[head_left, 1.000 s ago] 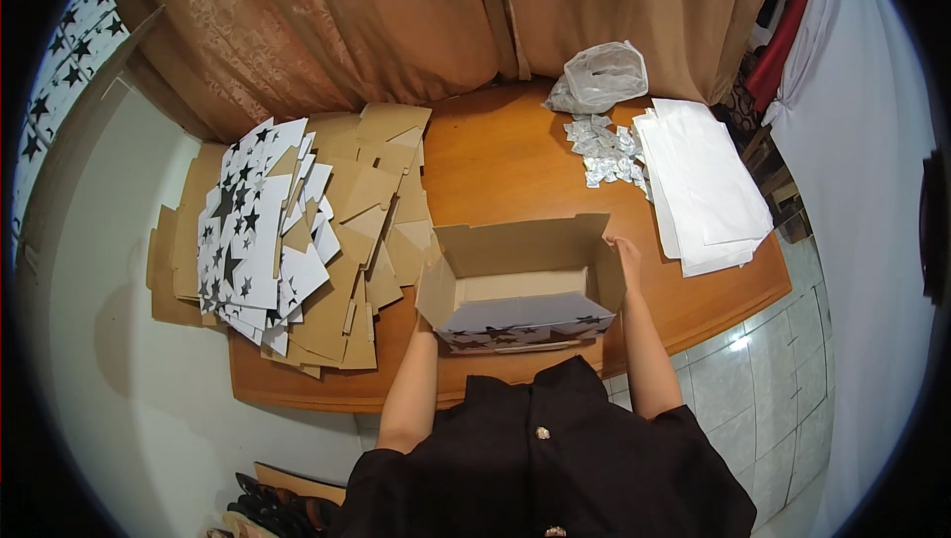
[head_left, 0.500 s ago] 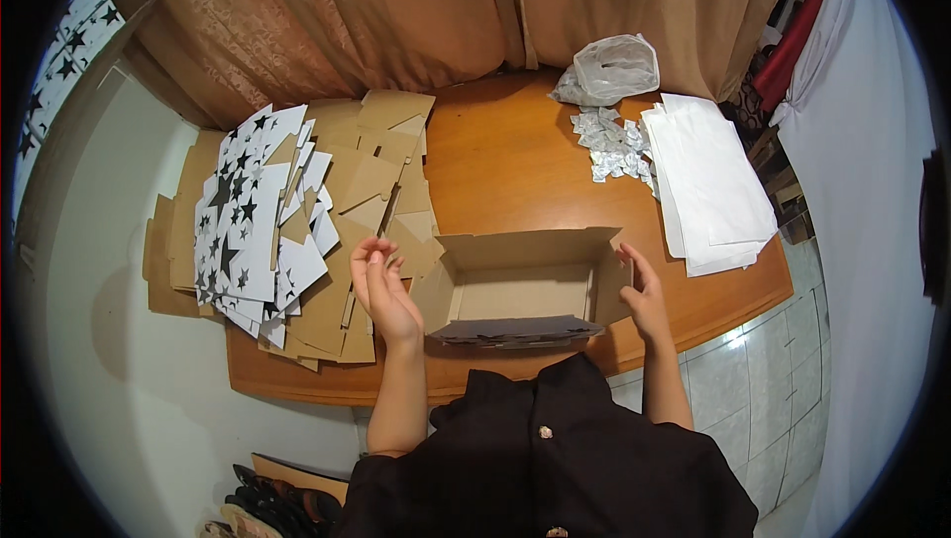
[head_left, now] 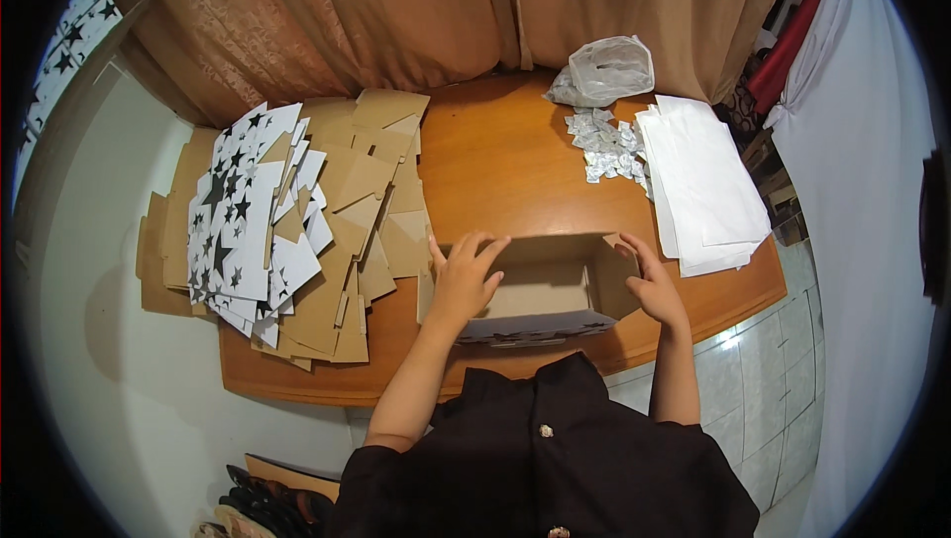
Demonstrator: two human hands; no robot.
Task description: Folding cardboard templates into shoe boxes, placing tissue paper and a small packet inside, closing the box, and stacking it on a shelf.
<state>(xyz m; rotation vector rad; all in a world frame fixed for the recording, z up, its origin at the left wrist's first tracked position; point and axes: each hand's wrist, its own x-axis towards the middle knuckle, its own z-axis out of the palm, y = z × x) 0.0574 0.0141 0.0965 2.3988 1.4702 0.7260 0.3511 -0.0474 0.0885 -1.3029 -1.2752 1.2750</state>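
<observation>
An open-topped cardboard box (head_left: 540, 290), brown inside with black stars on its near outer side, stands on the table in front of me. My left hand (head_left: 464, 282) lies over the box's left end with its fingers spread, touching the far left rim. At the opposite end, my right hand (head_left: 656, 285) has its fingers curled at the far right corner and its thumb against the right wall. Left of the box is a pile of flat cardboard pieces (head_left: 347, 181), with star-printed white sheets (head_left: 243, 231) on top.
White sheets (head_left: 703, 181) lie stacked at the table's right side. Beside them are small silvery packets (head_left: 606, 147) and a clear plastic bag (head_left: 609, 72). A brown curtain (head_left: 327, 13) hangs behind the wooden table (head_left: 485, 161); shoes (head_left: 272, 498) stand at the lower left.
My left hand has moved right, from beside the box to over its left end. The right hand stays at the right end. The box's left end is now partly covered.
</observation>
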